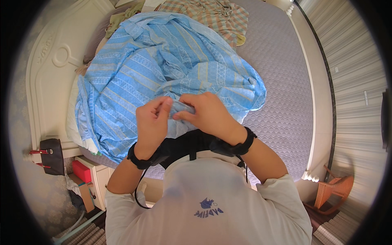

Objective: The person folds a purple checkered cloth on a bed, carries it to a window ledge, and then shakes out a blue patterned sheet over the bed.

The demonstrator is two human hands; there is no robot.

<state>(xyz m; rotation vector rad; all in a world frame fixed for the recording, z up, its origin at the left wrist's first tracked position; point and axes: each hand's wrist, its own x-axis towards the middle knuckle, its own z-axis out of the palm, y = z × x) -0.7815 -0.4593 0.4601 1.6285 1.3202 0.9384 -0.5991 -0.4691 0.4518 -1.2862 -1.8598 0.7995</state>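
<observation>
A blue fabric cover [131, 79] with white and yellow patterned stripes lies bunched in a large heap on the bed in front of me. Close to my chest, my left hand [152, 118] pinches part of this fabric between thumb and fingers. My right hand [203, 110] grips the same cloth a short way to the right, thumb below and fingers above. A small folded stretch of fabric spans the gap between both hands. The fingertips hide exactly which edge or corner is held.
A grey quilted mattress [275, 79] extends to the right. Checked cloth [214, 15] lies beyond the heap. The cream headboard [52, 76] stands at left, above a dark handbag [52, 156] and a white nightstand [99, 180] with a red box [81, 171]. A wooden chair [333, 191] is at lower right.
</observation>
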